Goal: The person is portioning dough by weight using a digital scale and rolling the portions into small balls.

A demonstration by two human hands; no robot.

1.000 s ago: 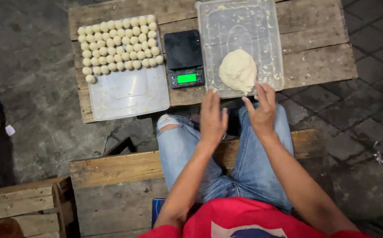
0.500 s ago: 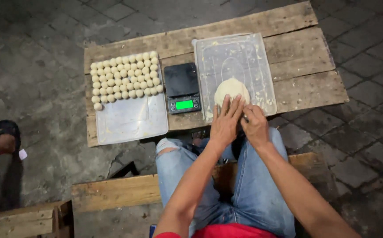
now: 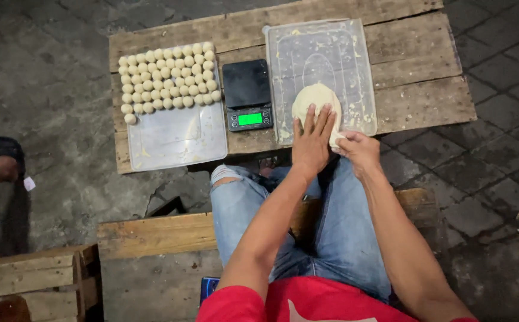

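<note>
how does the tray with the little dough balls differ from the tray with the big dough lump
The left tray holds many small dough balls in rows, untouched. The right tray holds one big dough lump, with the left hand flat on it and the right hand pinching its edge. Both are clear plastic.

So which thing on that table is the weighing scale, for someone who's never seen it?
Start at the low wooden plank table. Two clear plastic sheets lie on it: the left sheet carries rows of small dough balls, the right sheet a big dough lump. The scale sits between them, the only black, square thing, with a glowing green display.
</note>
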